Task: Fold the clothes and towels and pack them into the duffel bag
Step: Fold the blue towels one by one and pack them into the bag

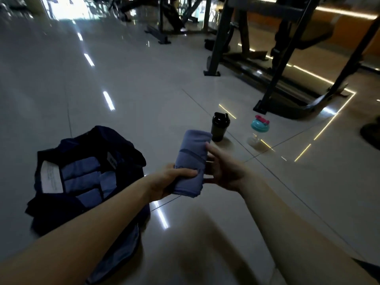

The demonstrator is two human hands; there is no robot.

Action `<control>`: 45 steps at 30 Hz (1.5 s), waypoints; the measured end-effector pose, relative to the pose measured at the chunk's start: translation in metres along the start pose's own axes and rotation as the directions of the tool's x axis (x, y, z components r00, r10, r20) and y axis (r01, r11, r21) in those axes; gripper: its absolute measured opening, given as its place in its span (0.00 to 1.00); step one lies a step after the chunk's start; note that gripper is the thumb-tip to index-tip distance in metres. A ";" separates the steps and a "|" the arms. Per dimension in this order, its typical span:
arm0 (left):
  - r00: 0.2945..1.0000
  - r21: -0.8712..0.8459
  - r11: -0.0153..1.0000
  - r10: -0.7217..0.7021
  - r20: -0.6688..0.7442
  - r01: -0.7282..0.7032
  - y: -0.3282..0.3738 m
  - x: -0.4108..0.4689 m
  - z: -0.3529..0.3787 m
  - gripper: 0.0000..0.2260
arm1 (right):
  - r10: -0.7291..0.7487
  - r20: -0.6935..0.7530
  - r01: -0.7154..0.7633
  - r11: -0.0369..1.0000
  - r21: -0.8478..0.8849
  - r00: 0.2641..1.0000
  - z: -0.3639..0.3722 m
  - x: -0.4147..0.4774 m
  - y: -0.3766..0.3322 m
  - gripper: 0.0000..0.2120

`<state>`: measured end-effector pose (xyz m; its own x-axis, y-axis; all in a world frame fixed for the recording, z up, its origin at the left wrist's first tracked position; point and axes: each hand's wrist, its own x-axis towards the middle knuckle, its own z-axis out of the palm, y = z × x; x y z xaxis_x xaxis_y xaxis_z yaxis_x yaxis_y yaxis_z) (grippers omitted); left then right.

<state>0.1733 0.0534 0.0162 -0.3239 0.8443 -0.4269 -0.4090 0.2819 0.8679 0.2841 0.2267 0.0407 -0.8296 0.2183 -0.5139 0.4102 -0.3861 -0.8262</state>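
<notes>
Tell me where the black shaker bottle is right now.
In the head view, the black shaker bottle stands upright on the floor right of centre, just behind the folded blue towel and left of the teal-lidded bottle.

Fig., my view: bag [115, 138] on the floor [144, 89] at left, packed towels [82, 177] inside. To its right, a towel [191, 159] between my left hand [170, 182] and right hand [224, 173]. Beyond, a shaker [220, 126], a bottle [258, 130] to its right, and a gym frame [275, 64] behind both.
</notes>
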 end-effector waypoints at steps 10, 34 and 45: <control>0.996 0.206 0.975 0.069 0.050 -0.077 0.005 -0.032 0.003 0.23 | -0.294 -0.217 0.268 0.953 -0.145 0.931 0.057 -0.024 -0.037 0.16; 0.929 0.566 0.808 0.069 -0.363 0.161 0.145 -0.086 -0.216 0.17 | -0.169 0.262 0.234 0.942 -0.239 0.950 0.214 0.130 -0.044 0.18; 0.793 0.424 0.896 0.159 -0.588 0.135 0.093 -0.044 -0.312 0.15 | -0.107 0.112 0.142 0.912 -0.385 0.988 0.225 0.189 -0.010 0.07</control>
<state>-0.1165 -0.0996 0.0366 -0.8238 0.4461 -0.3497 -0.0483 0.5594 0.8275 0.0384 0.0703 0.0035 -0.9058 0.1563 -0.3937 0.4020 0.0236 -0.9154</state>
